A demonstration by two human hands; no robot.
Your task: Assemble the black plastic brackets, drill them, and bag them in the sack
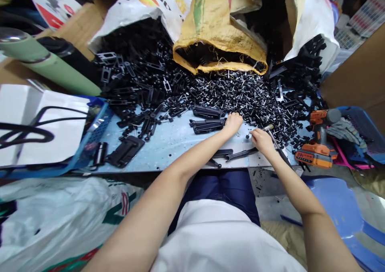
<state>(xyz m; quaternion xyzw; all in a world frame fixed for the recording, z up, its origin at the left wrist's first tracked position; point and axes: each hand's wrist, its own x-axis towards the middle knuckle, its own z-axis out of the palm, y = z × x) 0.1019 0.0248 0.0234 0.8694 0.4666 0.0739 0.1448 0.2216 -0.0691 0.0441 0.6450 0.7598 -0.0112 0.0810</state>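
Observation:
My left hand is closed, fingers curled down at the near edge of a heap of small black-headed metal pins; whatever it holds is hidden. Just left of it lie two stacks of long black plastic parts. My right hand pinches a small black-headed pin, its head pointing left. A hammer lies beside the right hand, partly covered by it. Between my forearms, black plastic arms rest by the table's front edge.
Loose black plastic parts spill from sacks at the back, with a yellow sack in the middle. An orange cordless drill stands at the right. On the left are a black block-shaped part, a blue basket and a green flask.

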